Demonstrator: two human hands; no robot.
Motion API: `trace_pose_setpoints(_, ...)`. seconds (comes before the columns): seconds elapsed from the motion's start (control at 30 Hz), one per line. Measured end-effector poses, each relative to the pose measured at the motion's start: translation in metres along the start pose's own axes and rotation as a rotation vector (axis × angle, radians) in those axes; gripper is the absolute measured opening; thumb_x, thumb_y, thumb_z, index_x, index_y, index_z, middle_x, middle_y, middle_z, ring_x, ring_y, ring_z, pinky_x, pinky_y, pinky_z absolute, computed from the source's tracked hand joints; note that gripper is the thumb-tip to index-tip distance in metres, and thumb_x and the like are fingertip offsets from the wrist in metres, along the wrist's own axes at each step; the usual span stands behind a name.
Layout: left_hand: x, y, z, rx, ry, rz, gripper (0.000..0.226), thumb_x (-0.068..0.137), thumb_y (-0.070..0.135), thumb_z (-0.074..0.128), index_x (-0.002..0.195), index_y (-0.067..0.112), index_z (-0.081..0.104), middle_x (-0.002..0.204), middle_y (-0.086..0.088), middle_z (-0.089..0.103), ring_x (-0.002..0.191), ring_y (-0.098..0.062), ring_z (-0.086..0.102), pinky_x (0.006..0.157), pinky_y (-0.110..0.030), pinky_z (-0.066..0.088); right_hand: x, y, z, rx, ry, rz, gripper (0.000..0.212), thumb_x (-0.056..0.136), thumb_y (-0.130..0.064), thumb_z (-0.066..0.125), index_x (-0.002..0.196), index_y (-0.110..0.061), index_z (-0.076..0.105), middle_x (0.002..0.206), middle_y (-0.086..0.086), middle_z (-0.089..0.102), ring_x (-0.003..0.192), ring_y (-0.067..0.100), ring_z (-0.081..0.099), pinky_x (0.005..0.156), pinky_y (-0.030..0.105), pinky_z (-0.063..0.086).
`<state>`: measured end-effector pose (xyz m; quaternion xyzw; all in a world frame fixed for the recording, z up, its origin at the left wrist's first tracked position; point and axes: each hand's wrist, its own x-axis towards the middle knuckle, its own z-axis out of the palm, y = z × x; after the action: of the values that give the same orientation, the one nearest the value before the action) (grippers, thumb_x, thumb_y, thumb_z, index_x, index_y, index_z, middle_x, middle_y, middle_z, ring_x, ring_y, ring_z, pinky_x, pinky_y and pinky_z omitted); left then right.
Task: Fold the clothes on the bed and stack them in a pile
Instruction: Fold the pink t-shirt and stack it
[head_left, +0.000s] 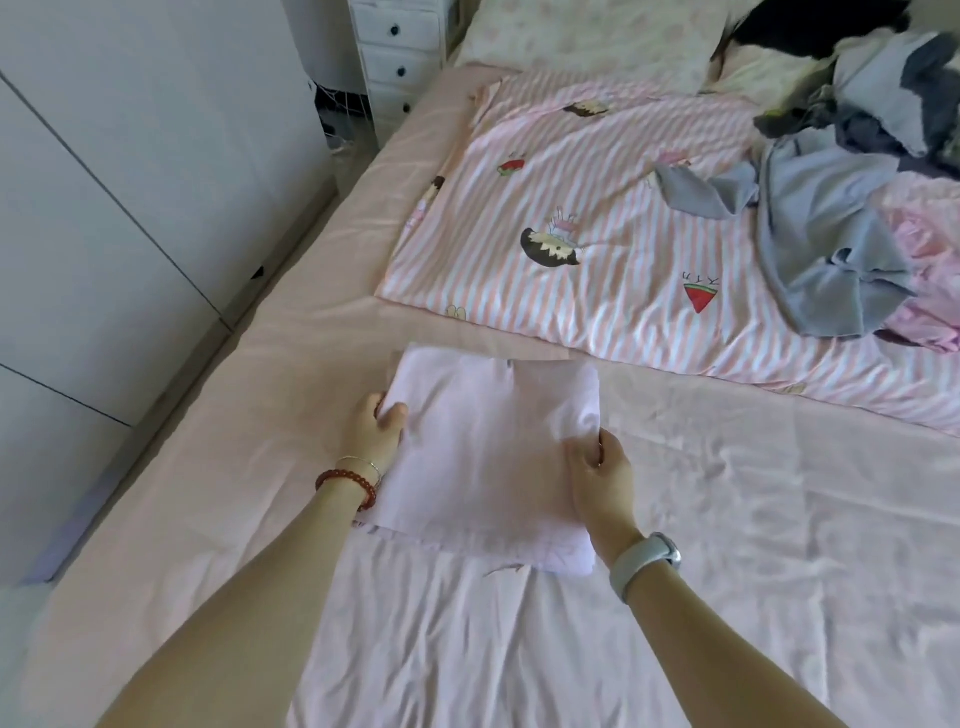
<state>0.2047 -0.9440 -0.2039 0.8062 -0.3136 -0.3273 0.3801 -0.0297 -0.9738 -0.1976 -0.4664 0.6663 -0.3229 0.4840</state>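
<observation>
Firstly, at the far left stands a white wardrobe along the side of the bed, and behind it, near the head of the bed, a white chest of drawers with dark knobs; its drawers are closed, so what is inside cannot be seen. On the pink sheet in the middle lies a folded light pink garment, flat and roughly square, just in front of the edge of the striped quilt. The left hand, with a red bead bracelet on the wrist, grips the left edge of the garment: the thumb lies on top of the cloth and the fingers are curled under it. The right hand, with a pale wristband, pinches the right edge in the same way, thumb on top and fingers closed on the fabric. Both hands hold the garment at about its middle height. Further right, on the quilt, there is a heap of unfolded clothes, grey, blue-grey and pink ones mixed, well apart from the folded garment. At the top right a black item lies on the pillow area; what it is cannot be told.
</observation>
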Motion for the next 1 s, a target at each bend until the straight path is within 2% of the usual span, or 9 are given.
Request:
trace_pose_setpoints(0.07,0.011,-0.019,0.011,0.071,-0.025,-0.101,0.024,0.092,0.02,0.047,0.104,0.0,0.052,0.089,-0.014,0.057,0.084,-0.033,0.055,0.063,-0.029,0.034,0.006,0.01,0.004,-0.024,-0.053,0.136,0.009,0.092,-0.017,0.05,0.087,-0.01,0.051,0.071,-0.003,0.045,0.068,0.017,0.044,0.051,0.016,0.035)
trace_pose_setpoints(0.17,0.018,-0.027,0.02,0.121,-0.026,-0.131,0.031,0.094,0.014,0.044,0.12,-0.003,0.046,0.111,-0.022,0.057,0.099,-0.037,0.055,0.071,-0.032,0.037,0.002,0.016,0.005,-0.073,-0.018,0.165,0.036,0.094,-0.021,0.05,0.128,-0.01,0.044,0.101,-0.002,0.054,0.09,0.019,0.052,0.075,0.028,0.043)
trace_pose_setpoints(0.23,0.016,-0.021,0.021,0.207,0.063,-0.028,0.04,0.093,0.012,0.047,0.129,-0.003,0.043,0.127,-0.022,0.05,0.112,-0.038,0.049,0.083,-0.038,0.038,-0.01,0.014,0.003,-0.25,0.151,-0.081,0.048,0.093,-0.015,0.051,0.138,-0.008,0.036,0.127,0.011,0.047,0.11,0.028,0.05,0.094,0.04,0.042)
trace_pose_setpoints(0.3,0.006,-0.016,0.023,0.472,0.18,0.258,0.047,0.089,0.016,0.053,0.134,0.003,0.045,0.136,-0.02,0.046,0.121,-0.04,0.044,0.094,-0.048,0.036,-0.021,0.01,0.006,-0.612,0.263,-0.49,0.046,0.088,-0.01,0.052,0.134,-0.004,0.045,0.13,0.021,0.048,0.118,0.039,0.048,0.098,0.052,0.039)
trace_pose_setpoints(0.4,0.001,-0.016,0.034,0.765,0.092,0.693,0.055,0.082,0.033,0.051,0.134,0.015,0.049,0.14,-0.019,0.045,0.127,-0.043,0.042,0.098,-0.06,0.034,-0.016,0.006,0.021,-0.962,0.132,-0.82,0.053,0.081,-0.017,0.057,0.133,-0.011,0.05,0.136,0.023,0.047,0.126,0.043,0.044,0.1,0.063,0.029)
trace_pose_setpoints(0.53,0.028,-0.026,0.055,0.847,-0.146,0.487,0.063,0.093,0.05,0.033,0.148,0.035,0.006,0.157,-0.01,0.004,0.143,-0.033,-0.003,0.111,-0.056,0.011,0.022,0.012,0.04,-1.094,-0.119,-0.526,0.059,0.094,-0.031,0.038,0.148,-0.028,0.014,0.157,0.012,-0.001,0.144,0.032,-0.006,0.113,0.053,0.001)
trace_pose_setpoints(0.67,0.036,-0.039,0.068,0.911,-0.31,0.394,0.065,0.091,0.058,0.02,0.144,0.041,-0.013,0.155,0.0,-0.018,0.141,-0.025,-0.019,0.114,-0.053,0.003,0.041,0.032,0.04,-1.126,-0.224,-0.38,0.058,0.097,-0.038,0.028,0.148,-0.033,0.002,0.156,0.003,-0.016,0.143,0.023,-0.017,0.114,0.047,-0.002)
trace_pose_setpoints(0.8,0.038,-0.014,0.062,0.996,-0.325,0.377,0.063,0.091,0.053,0.029,0.145,0.037,0.0,0.154,-0.004,-0.004,0.141,-0.028,-0.006,0.111,-0.054,0.014,0.039,0.012,0.029,-1.019,-0.274,-0.37,0.053,0.097,-0.027,0.03,0.148,-0.029,0.014,0.157,0.0,-0.009,0.143,0.021,-0.014,0.114,0.045,-0.002)
trace_pose_setpoints(1.0,-0.023,0.039,0.044,0.77,-0.227,0.388,0.051,0.093,0.03,0.046,0.142,0.021,0.033,0.154,-0.005,0.016,0.142,-0.024,0.011,0.112,-0.053,0.012,-0.035,-0.013,-0.017,-0.559,0.058,-0.332,0.04,0.094,-0.014,0.046,0.134,-0.012,0.047,0.143,0.006,0.042,0.136,0.023,0.031,0.111,0.039,0.025)
